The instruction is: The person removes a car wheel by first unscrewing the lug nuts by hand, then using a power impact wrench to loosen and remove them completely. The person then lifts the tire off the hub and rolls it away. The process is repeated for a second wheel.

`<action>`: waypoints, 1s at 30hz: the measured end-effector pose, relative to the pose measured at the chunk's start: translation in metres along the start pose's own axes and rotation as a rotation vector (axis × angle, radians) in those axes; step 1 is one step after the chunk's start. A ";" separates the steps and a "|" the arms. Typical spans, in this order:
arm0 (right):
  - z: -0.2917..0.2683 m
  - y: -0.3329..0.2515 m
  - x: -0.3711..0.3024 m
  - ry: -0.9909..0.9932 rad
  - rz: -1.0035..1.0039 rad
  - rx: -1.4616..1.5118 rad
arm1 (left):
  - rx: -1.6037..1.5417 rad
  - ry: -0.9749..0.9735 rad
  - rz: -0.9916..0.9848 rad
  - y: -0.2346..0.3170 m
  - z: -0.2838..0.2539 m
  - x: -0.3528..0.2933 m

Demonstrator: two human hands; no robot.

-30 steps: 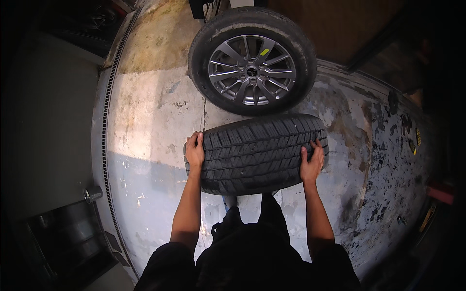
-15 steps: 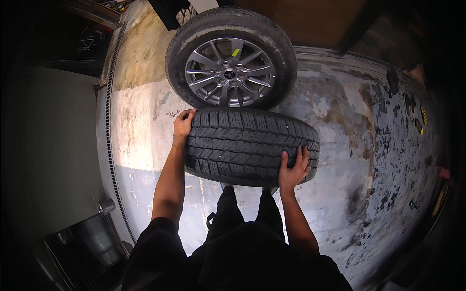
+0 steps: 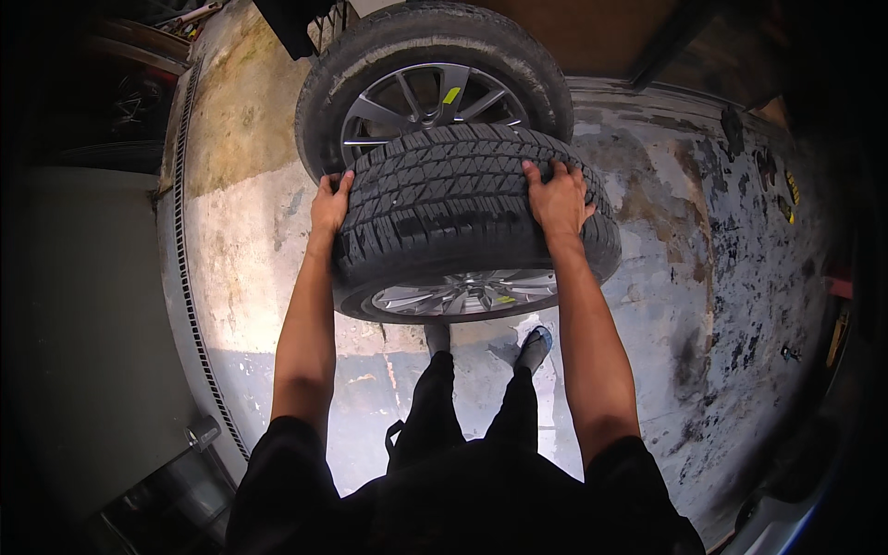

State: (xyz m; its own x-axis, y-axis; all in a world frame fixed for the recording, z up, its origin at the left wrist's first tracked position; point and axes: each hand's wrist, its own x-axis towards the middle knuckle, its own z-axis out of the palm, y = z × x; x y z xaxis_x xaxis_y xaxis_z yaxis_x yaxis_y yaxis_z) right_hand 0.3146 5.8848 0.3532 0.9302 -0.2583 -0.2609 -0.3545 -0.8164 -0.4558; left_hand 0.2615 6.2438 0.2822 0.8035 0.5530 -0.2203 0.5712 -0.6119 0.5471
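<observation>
A car wheel (image 3: 444, 176) with a black treaded tyre is held upright and tilted in front of my legs, its silver spoked rim (image 3: 462, 294) partly showing on my side. My left hand (image 3: 330, 205) grips the left edge of the tread. On the right side of the tread, my right hand (image 3: 558, 199) presses with its fingers over the top. Just beyond stands a second wheel (image 3: 326, 106), a grey alloy rim with a yellow-green sticker facing me; the held wheel covers its lower part. Where the held tyre meets the floor is hidden.
A slotted drain (image 3: 180, 231) runs along the left. My feet, one in a blue sandal (image 3: 536, 344), are just below the held wheel. Worn, stained floor (image 3: 666, 305) stretches right, with a small yellow item (image 3: 792, 192) at its far side. A dark glossy panel (image 3: 176, 490) sits lower left.
The held wheel has tilted and shifted away from me, overlapping the second wheel; its rim has come into sight. Both hands have moved forward with it.
</observation>
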 end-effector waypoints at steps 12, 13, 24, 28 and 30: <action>0.041 -0.089 0.094 -0.159 -0.058 -0.087 | -0.381 -0.224 -0.114 -0.035 -0.006 0.094; 0.043 -0.085 0.093 -0.166 -0.055 -0.099 | -0.414 -0.227 -0.130 -0.033 -0.004 0.086; 0.049 -0.081 0.091 -0.084 -0.106 -0.118 | -0.346 -0.066 -0.082 -0.021 -0.011 0.070; 0.039 -0.090 0.091 -0.128 -0.100 -0.087 | -0.069 0.176 -0.096 -0.028 -0.012 0.078; 0.041 -0.086 0.092 -0.135 -0.085 -0.069 | 0.016 0.338 -0.086 -0.021 -0.010 0.070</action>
State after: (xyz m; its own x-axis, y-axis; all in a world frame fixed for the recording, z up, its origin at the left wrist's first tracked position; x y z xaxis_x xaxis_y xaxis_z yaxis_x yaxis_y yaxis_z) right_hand 0.4265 5.9531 0.3335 0.9338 -0.1188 -0.3376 -0.2633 -0.8670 -0.4231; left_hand 0.3034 6.3010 0.2631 0.6531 0.7571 0.0161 0.6389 -0.5623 0.5250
